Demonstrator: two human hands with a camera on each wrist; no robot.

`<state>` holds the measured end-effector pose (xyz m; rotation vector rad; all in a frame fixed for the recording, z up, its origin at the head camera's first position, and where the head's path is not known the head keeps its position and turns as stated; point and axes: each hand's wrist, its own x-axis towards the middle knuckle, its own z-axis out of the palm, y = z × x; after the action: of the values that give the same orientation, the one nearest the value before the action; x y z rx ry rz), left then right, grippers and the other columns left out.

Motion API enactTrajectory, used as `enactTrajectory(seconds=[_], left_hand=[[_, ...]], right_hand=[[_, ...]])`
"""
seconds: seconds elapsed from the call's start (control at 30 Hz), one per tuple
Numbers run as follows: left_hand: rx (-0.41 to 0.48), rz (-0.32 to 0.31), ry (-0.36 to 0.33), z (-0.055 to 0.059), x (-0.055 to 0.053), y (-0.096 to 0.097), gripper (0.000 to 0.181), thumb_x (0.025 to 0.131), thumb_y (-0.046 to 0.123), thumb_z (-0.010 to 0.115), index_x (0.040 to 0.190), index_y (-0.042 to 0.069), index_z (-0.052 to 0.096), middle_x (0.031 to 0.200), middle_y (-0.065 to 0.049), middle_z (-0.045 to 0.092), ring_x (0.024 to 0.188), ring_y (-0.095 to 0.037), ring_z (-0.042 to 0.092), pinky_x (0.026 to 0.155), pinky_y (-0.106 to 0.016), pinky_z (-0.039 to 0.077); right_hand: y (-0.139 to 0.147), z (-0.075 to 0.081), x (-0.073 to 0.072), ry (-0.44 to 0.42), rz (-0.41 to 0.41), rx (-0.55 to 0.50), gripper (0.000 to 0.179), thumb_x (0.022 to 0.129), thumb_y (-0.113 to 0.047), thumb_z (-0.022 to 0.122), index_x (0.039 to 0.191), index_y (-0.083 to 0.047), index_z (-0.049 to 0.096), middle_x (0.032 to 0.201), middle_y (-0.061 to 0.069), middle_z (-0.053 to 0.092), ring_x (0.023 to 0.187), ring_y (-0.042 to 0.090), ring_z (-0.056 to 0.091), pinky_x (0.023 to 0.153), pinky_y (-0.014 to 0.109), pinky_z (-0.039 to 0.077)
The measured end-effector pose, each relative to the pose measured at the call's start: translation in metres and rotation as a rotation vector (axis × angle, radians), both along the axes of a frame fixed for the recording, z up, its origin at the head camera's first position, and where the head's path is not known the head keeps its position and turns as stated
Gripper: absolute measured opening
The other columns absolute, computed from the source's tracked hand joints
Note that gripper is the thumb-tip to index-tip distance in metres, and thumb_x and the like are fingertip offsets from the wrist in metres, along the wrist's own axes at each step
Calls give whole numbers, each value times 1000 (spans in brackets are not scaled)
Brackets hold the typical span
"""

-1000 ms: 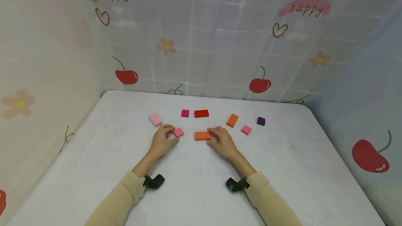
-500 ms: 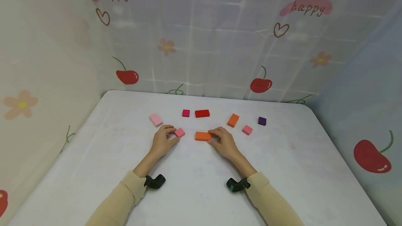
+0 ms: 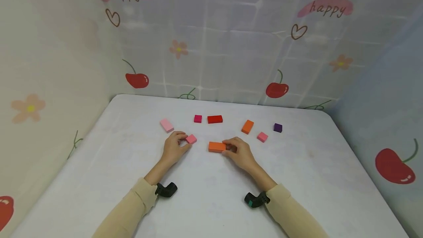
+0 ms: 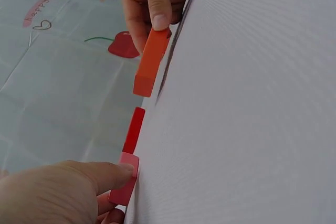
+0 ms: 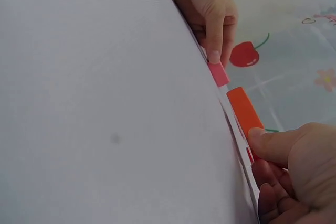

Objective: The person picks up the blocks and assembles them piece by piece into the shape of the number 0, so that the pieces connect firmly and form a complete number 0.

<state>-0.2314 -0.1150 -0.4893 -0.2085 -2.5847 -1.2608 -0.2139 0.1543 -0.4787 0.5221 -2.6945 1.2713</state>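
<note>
My left hand (image 3: 173, 148) pinches a small pink block (image 3: 191, 139) between thumb and fingers, left of the middle of the white table. In the left wrist view the thumb lies on the face of this pink block (image 4: 126, 179). To the right of it, my right hand (image 3: 240, 153) grips one end of a longer orange block (image 3: 216, 147). Its thumb presses on that orange block (image 5: 244, 109) in the right wrist view, while most of the fingers are hidden beneath. The two held blocks stand apart, with a short gap between them.
Behind the hands lie a light pink block (image 3: 166, 125), a magenta block (image 3: 198, 119) and a red block (image 3: 214, 119). Farther right are another orange block (image 3: 247, 126), a second pink block (image 3: 262, 137) and a dark purple block (image 3: 278, 127). A printed curtain (image 3: 218, 65) hangs behind the table (image 3: 198, 201).
My right hand has drawn the orange block a little toward me. The left hand keeps its hold on the pink block, nearly still; the head view has shifted slightly.
</note>
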Motion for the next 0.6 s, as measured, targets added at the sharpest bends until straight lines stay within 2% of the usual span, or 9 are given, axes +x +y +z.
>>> enactTrajectory(seconds=[0.2, 0.6], left_hand=[[23, -2, -33, 3, 1, -1, 29, 78, 9, 80, 103, -4, 72, 115, -16, 65, 98, -30, 61, 85, -41, 52], [41, 0, -57, 1, 0, -3, 29, 78, 9, 80, 104, -3, 72, 116, -14, 65, 98, -29, 61, 86, -40, 51]], right_hand=[[6, 7, 20, -52, 17, -16, 32, 81, -9, 78, 113, -9, 72, 94, 2, 66, 85, 15, 58, 75, 23, 50], [9, 18, 61, -93, 107, -5, 31, 81, -12, 79, 111, -13, 72, 95, -5, 66, 87, 14, 62, 79, 26, 53]])
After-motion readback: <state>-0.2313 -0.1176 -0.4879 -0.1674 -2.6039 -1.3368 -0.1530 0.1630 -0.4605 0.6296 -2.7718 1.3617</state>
